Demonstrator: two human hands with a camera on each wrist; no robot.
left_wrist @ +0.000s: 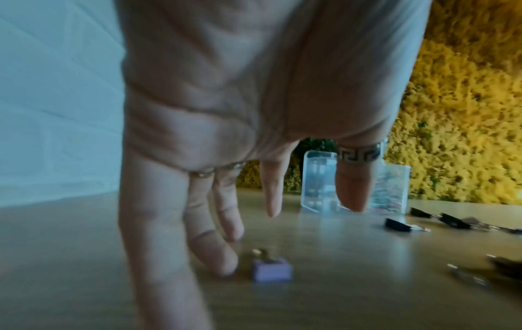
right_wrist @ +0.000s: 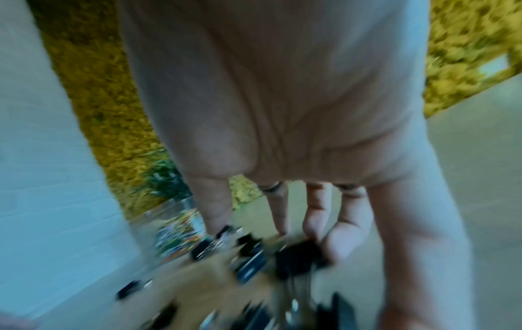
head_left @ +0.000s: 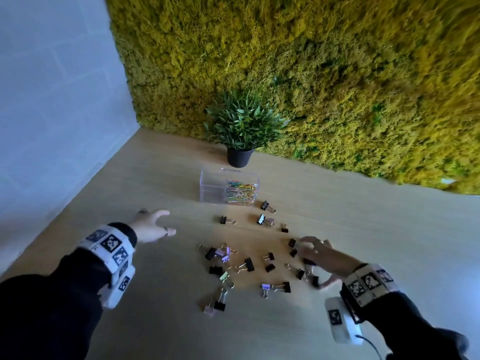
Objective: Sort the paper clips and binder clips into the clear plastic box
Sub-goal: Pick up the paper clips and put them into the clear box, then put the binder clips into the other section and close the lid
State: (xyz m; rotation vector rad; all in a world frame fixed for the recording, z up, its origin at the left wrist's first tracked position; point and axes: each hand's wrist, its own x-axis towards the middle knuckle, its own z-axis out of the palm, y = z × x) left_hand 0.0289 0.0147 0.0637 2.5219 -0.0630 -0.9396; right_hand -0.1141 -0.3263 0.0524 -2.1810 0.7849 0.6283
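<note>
Plainly, the coming move turns on the binder clips (head_left: 249,265), which are scattered on the desk (head_left: 363,242) between the two hands and on the near side of the box (head_left: 230,187). The right hand (head_left: 320,257) is the nearer: it is laid over the right edge of the scatter, with fingers (right_wrist: 344,241) spread and slightly bent down among black clips. Whether anything is actually gripped cannot be told, since the right wrist view is badly smeared. The left hand (head_left: 153,227) is held well to the left of the main pile, fingers (left_wrist: 209,254) straight and spread, nothing held; in the left wrist view a single lilac clip (left_wrist: 271,269) is seen standing just beside the fingertips, apart from them. The box is set beyond the clips, toward the far wall. Its right compartment is filled with coloured paper clips (head_left: 240,192); its left compartment looks empty, and is judged to be meant for the binder clips. From the right hand the box lies forward and to the left.

The desk is of pale wood, smooth and matt. A potted plant (head_left: 241,126) is stood directly behind the box, against a wall of yellow-green moss (head_left: 337,74); a plain white wall (head_left: 52,113) is met on the left.
</note>
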